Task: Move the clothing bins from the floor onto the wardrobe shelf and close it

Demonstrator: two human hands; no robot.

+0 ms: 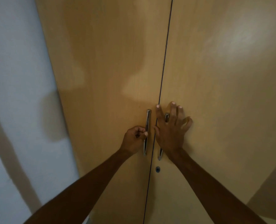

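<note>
Head view: two tall, flat wardrobe doors in pale honey-coloured wood laminate, smooth with a faint sheen and soft shadows across them. Left wardrobe door and right wardrobe door meet along a thin dark vertical seam; the gap is narrow and even, so the doors appear shut. No clothing bins in frame; wardrobe interior and shelf hidden behind the doors.

Each door carries a slim, tapered, brushed-metal bar handle, set upright close beside the seam. Left metal handle fully visible apart from its middle. Right metal handle mostly covered by the hand; only its top end and lower tip show. Small round dark keyhole sits on the right door below the handles, just beside the seam.

Pale grey-white wall borders the wardrobe on the left, with blurred shadows on it.

Left hand: fingers curled, thumb and fingertips pinched on the mid-section of the left handle. Right hand: open, fingers spread, palm and fingers laid over the right handle and pressed flat to the door, index fingertip reaching the seam. Both forearms bare.
</note>
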